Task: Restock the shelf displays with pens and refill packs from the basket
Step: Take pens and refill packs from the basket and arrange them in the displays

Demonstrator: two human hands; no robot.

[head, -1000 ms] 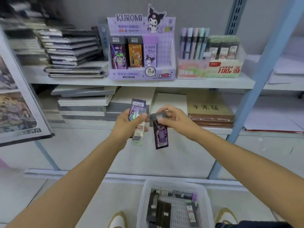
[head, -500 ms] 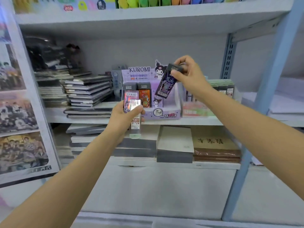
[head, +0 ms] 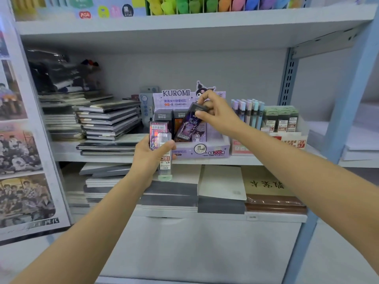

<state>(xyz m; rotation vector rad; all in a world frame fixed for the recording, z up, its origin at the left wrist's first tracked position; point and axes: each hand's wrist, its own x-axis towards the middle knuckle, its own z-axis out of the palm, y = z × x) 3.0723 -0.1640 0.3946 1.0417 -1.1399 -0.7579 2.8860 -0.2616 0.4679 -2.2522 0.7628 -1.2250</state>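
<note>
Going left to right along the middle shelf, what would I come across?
notebooks → Kuromi box → pastel pens → green refill packs

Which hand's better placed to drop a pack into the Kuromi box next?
Right. The right hand pinches a purple pack tilted over the Kuromi box; the left hand grips two packs lower, in front.

The right hand [head: 219, 115] has lowered the purple refill pack [head: 187, 126], seemingly into the Kuromi display [head: 213, 149].
</note>
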